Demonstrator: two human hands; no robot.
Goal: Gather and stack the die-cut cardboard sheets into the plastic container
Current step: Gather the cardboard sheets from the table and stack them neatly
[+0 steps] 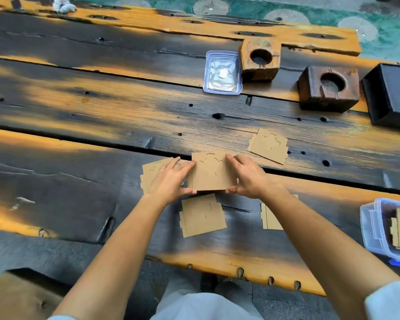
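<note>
Head view: left hand and right hand each pinch a side edge of 1 cardboard sheet between thumb and fingers, above the wooden table. 4 loose sheets lie around it, 1 partly under the right forearm. At the right edge the plastic container holds sheets, while a clear lid, 2 holed wooden blocks and a black box sit farther back.

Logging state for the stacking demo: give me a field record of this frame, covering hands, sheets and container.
left hand: grips held sheet, left edge
right hand: grips same sheet, right edge
loose sheets: four: left sheet, near sheet, far sheet, sheet under right forearm
container: right edge, open, cardboard inside
lid: far side, beside wooden block
</note>
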